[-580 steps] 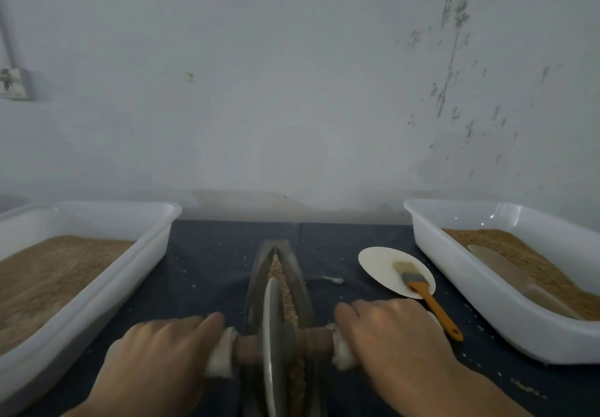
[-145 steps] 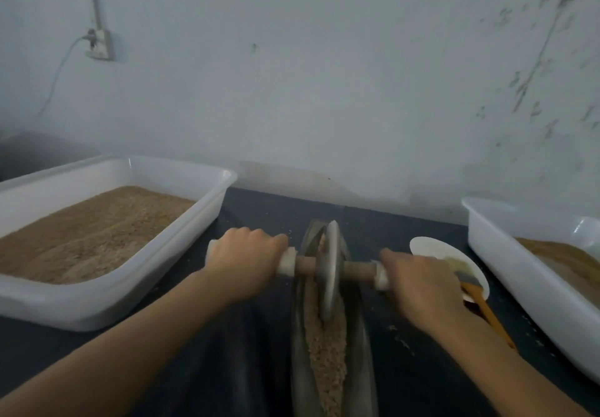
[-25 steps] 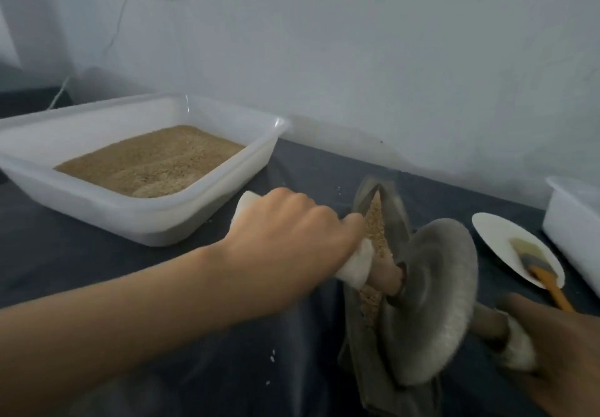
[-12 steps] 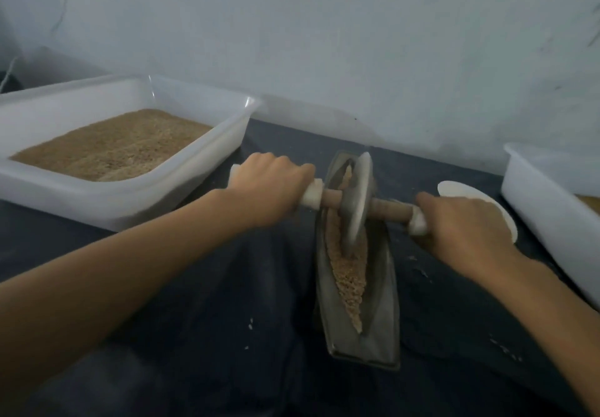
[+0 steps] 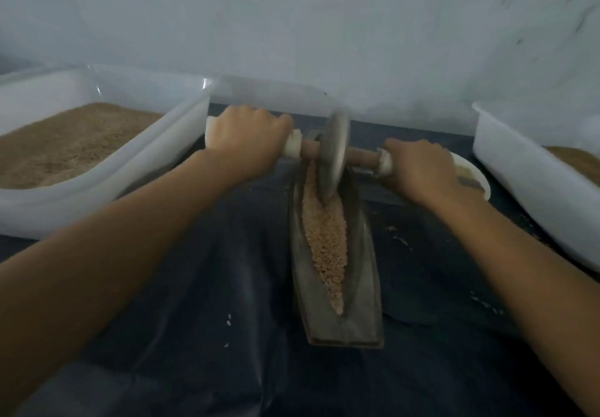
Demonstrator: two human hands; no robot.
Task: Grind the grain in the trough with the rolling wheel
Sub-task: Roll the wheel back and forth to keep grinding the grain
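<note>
Gripping the two ends of the axle, the person is holding the rolling wheel (image 5: 332, 153) on edge at the far end of the trough (image 5: 337, 254). The left hand (image 5: 246, 137) is curling tight round the white-wrapped grip on the trough's left side; the right hand (image 5: 418, 170) is clamping the matching grip on its right. The trough's long axis is running from the person toward the wall, its blunt end nearest them, and the axle is lying crosswise over it. The grain (image 5: 324, 235) is lying down the trough's middle, nearer the person than the wheel. Half a second ago the wheel sat a little closer to the person; it is now rolling farther out. A white tub (image 5: 156, 157) is standing left of the trough, another tub (image 5: 519, 170) to its right.
</note>
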